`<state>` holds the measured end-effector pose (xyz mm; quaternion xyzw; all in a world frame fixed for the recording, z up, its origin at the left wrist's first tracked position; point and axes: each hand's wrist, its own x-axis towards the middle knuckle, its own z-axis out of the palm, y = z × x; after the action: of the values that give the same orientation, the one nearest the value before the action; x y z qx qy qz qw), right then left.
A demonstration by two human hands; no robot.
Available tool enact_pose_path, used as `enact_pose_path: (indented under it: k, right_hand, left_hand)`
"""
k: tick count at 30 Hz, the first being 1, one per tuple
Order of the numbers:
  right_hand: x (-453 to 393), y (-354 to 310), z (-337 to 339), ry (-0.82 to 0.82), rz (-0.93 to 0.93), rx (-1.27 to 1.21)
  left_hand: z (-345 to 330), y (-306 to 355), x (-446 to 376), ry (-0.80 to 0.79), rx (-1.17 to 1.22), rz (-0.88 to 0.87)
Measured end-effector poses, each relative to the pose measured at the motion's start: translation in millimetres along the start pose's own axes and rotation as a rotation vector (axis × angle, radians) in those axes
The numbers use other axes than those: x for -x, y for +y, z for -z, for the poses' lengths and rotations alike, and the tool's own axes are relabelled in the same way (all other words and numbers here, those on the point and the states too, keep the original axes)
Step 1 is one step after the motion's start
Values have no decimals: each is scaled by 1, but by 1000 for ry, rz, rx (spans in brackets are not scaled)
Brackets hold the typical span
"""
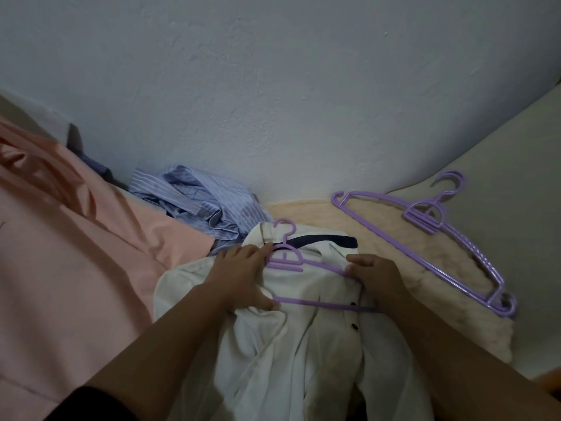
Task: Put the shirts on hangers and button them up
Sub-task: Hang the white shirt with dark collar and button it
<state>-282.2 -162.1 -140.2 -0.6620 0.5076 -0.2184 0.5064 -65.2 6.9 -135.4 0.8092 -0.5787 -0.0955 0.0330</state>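
A white shirt (303,338) lies front-up on the bed with a purple hanger (291,262) on its collar area. The left hand (243,278) grips shirt cloth at the hanger's left side; the right hand (376,278) curls round the hanger's right arm. Spare hangers (431,235) lie well to the right

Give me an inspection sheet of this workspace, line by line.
Surface: cream fuzzy blanket on a bed.
Job's things: white shirt lying front open, purple hanger partly inside it; spare purple hangers lie to the right.
Clutter: striped blue shirt crumpled by the wall; peach cloth at left.
Grippers: left hand holds the shirt's shoulder over the hanger; right hand grips the other side.
Cables: nothing seen.
Surroundings: pale wall behind.
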Motion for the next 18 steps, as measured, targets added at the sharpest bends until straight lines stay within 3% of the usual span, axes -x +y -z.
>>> enact_pose_path:
  k: [7,11,18]
  right_hand:
    - [-4,-1,11,95,-43,-150]
    - [0,-15,22,69,-84,-292]
    - [-6,-41,29,30,-118,-89]
  left_hand:
    - [9,-19,10,164,13,-87]
    - [22,-36,21,159,45,-93]
    - [40,-34,25,218,-40,-70]
